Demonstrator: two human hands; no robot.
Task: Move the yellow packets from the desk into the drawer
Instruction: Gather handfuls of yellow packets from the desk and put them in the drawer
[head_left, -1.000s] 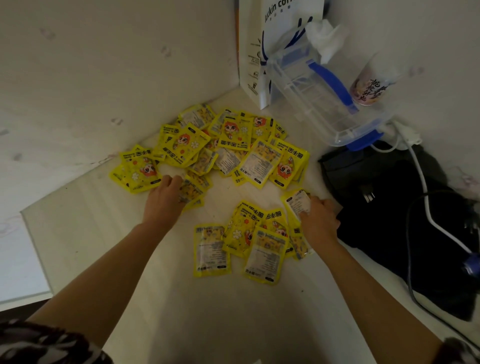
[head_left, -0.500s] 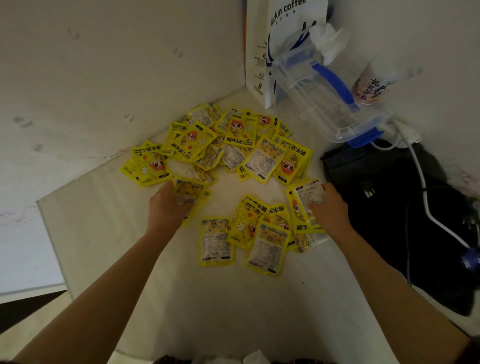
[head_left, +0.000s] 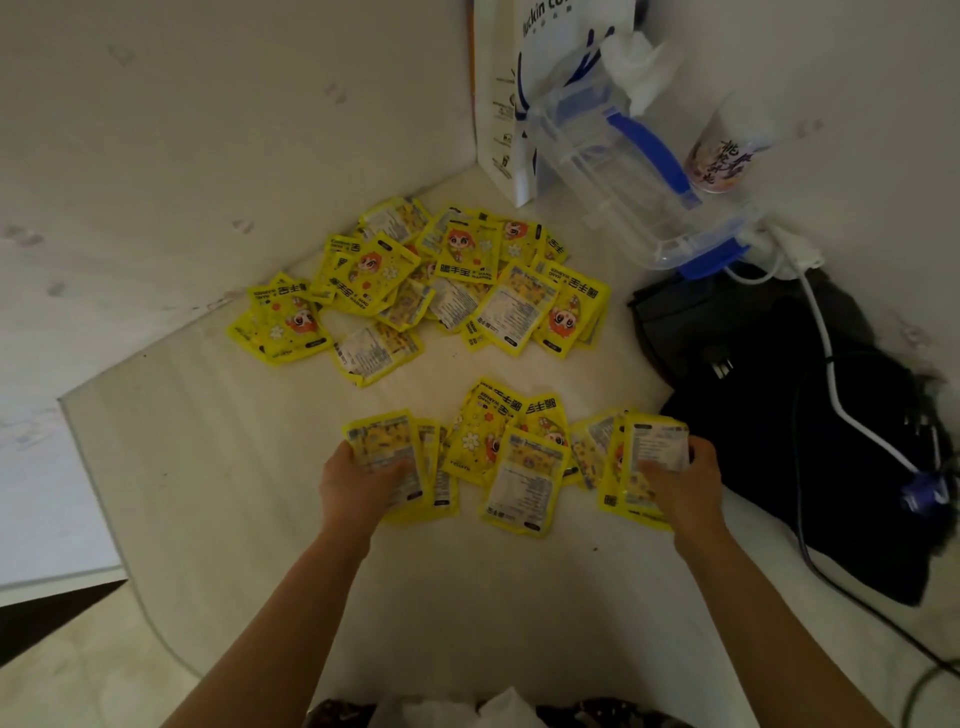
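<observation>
Both hands are gripping packets near me; left hand (head_left: 358, 488) fingers closing on one, right hand (head_left: 683, 480) clutching another; big pile (head_left: 441, 280) sitting farther back on the tabletop (head_left: 208, 441).

Both hands (head_left: 358, 483) (head_left: 680, 483) gripping yellow packets (head_left: 387, 452) on desk (head_left: 218, 467).

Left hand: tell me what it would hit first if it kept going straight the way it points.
The left hand, holding a packet, points away from the person toward the far pile. Bare desk comes first, then probably the label-side-up packet at the pile's near edge, though depth is hard to judge.
</observation>
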